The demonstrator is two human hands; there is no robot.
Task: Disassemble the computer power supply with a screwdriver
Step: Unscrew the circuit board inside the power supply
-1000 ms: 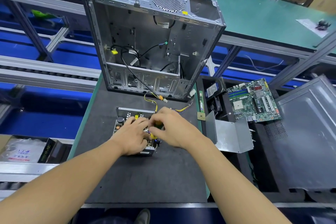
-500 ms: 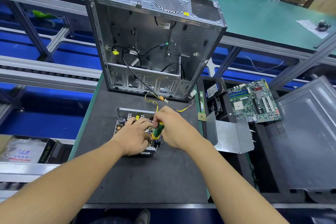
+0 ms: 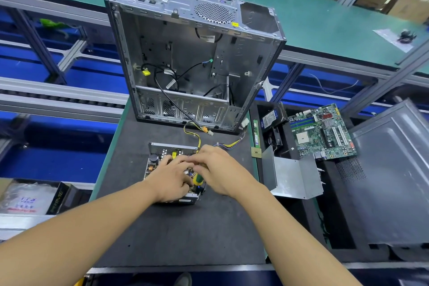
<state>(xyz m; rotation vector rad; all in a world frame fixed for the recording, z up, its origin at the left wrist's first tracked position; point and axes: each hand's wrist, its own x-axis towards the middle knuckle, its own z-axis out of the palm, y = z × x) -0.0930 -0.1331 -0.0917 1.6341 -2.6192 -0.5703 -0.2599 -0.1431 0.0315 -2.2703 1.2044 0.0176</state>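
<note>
At the left, off the worktop (image 3: 176,234), a box (image 3: 58,195) is holding a plastic bag (image 3: 25,195). The open supply (image 3: 160,158) is lying mid-worktop, its long axis running from near edge to far edge and its wires (image 3: 232,144) leaving the far right corner toward the case (image 3: 185,37). The case is standing at the far edge with its open side facing the person and loose cables (image 3: 167,93) lying inside.

The left hand (image 3: 171,176) is resting knuckles-up on the supply's board with its fingers curled. The screwdriver (image 3: 198,180) is showing only its green-yellow handle between the hands. The right hand (image 3: 220,169) is arching over it, fingers reaching left. I cannot tell which hand is gripping it.

The tray (image 3: 301,216) at the right is carrying a cover (image 3: 294,176) and a motherboard (image 3: 322,132).
</note>
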